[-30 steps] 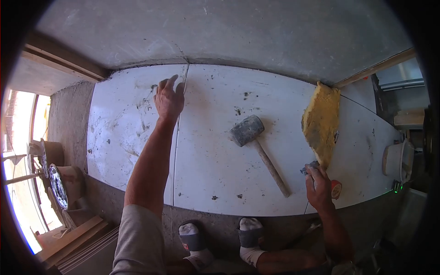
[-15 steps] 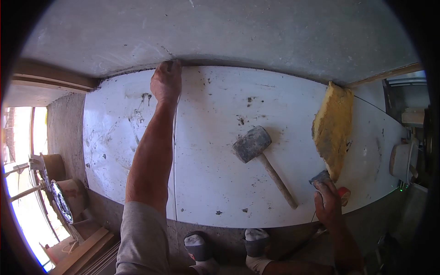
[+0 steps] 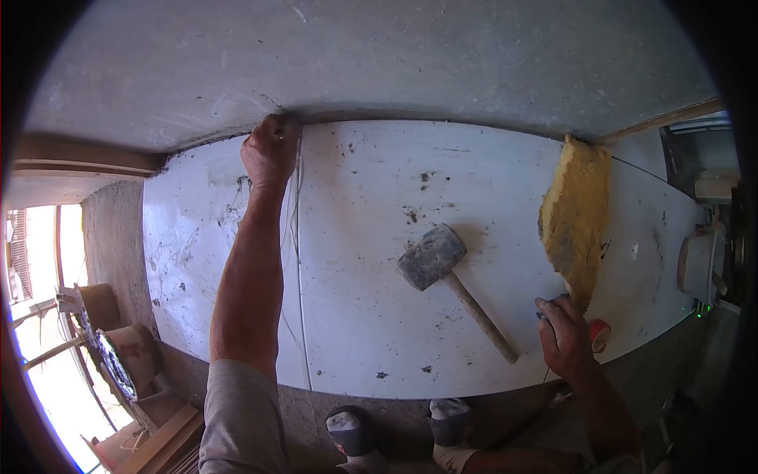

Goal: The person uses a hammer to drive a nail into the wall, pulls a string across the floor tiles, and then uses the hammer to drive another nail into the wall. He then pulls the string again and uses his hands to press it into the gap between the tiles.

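My left hand (image 3: 271, 154) is closed at the far edge of the large white slabs (image 3: 355, 316), against the grey wall. A thin string (image 3: 284, 316) trails down from it beside the joint between two slabs; what else the fist may hold is hidden. My right hand (image 3: 567, 340) is closed around a small dark grey piece (image 3: 542, 315), mostly covered by the fingers. Just beyond the right hand lies a ragged yellow foam pad (image 3: 580, 213) with grey dirt on it. A rubber mallet (image 3: 433, 257) with a wooden handle rests on the slab between my hands.
Beside my right hand sits a red round object (image 3: 600, 335). The grey wall (image 3: 379, 55) borders the slabs' far side, with a wooden beam (image 3: 87, 158) at left. Buckets (image 3: 130, 355) stand at lower left. My feet (image 3: 450, 420) are at the near edge.
My left hand has shifted slightly left and the string now hangs looser beside the joint. The right fingers have closed further over the grey piece. The mallet stays on the slab.
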The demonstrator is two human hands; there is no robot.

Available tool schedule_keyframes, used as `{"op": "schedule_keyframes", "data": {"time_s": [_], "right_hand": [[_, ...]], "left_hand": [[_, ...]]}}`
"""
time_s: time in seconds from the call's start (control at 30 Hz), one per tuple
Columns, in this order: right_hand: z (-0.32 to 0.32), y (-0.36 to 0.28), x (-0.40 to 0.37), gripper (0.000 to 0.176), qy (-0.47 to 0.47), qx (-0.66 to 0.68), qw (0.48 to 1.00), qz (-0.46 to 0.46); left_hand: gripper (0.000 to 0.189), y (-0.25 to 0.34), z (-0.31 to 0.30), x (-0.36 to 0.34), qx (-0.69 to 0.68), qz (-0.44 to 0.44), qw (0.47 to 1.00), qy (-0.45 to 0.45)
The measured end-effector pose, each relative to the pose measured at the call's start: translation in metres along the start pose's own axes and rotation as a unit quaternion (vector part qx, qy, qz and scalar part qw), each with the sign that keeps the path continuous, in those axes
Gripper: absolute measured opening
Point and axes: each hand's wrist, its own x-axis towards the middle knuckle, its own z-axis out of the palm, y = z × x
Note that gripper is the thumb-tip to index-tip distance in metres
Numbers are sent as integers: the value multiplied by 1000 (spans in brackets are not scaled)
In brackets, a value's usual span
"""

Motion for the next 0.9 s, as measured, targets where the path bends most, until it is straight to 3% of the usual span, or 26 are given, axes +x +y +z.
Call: {"op": "schedule_keyframes", "data": {"time_s": [0.23,0.3,0.47,0.53,0.63,0.67,0.73,0.9], "right_hand": [[0,-12,58,32,35,-35,993,-105],[5,-32,100,32,45,-31,988,-145],[62,-97,231,31,111,-26,963,-245],[95,-123,272,32,122,4,969,-217],[145,-142,299,32,165,14,969,-184],[153,-139,299,32,160,11,969,-187],[163,-137,293,32,165,-69,967,-183],[166,-143,289,26,172,-61,967,-177]], "left_hand": [[27,-4,-4,1,-21,-10,1000,-13],[27,-7,-6,5,1,-17,998,-56],[26,-16,1,-3,-30,-13,998,-54],[26,-14,4,-12,-46,-16,998,-39],[26,-3,9,-28,75,115,990,15],[26,-1,13,-30,74,109,991,15],[29,6,15,-26,50,-73,996,8],[28,15,9,-8,59,-101,992,-36]]}}
